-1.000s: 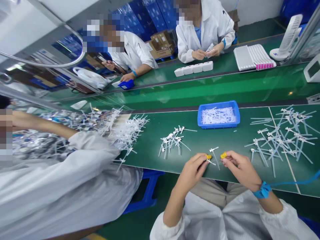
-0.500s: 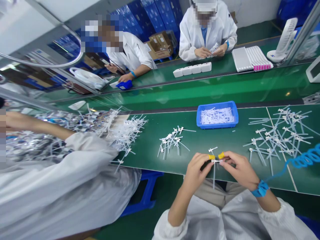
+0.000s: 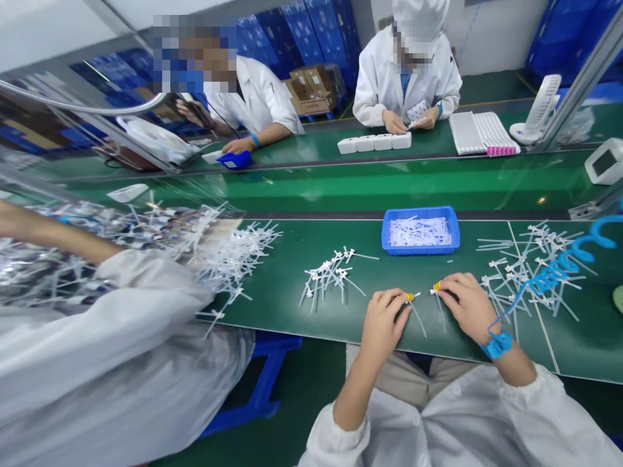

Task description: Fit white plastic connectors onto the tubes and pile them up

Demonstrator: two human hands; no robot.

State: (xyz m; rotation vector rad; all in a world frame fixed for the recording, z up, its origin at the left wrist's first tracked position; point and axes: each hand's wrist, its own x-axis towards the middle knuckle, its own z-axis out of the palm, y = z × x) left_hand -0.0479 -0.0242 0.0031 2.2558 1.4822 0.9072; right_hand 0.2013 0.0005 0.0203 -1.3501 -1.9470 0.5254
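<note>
Over the front of the green table, my left hand point(image 3: 384, 321) pinches a thin pale tube point(image 3: 419, 321) with a small white piece at its top. A yellow finger cot point(image 3: 409, 297) covers one of its fingertips. To the right, my right hand point(image 3: 464, 303), also with a yellow finger cot point(image 3: 437, 285), pinches a second pale tube point(image 3: 442, 314) with a white clip at its end. The hands are apart, and both tubes slant down toward the table edge. Beyond them stands a blue tray point(image 3: 421, 250) of small white strips.
Loose clipped tubes lie in a small pile point(image 3: 335, 272) left and a larger pile point(image 3: 535, 266) right. A blue coiled cord point(image 3: 545, 279) runs from my right wristband point(image 3: 497, 344). A co-worker's sleeve point(image 3: 150, 292) is at the left; two people work across the table.
My hands have moved apart from their meeting point; each now holds its own tube. The clipped tube lying just beyond the hands no longer shows there. The view has shifted slightly.
</note>
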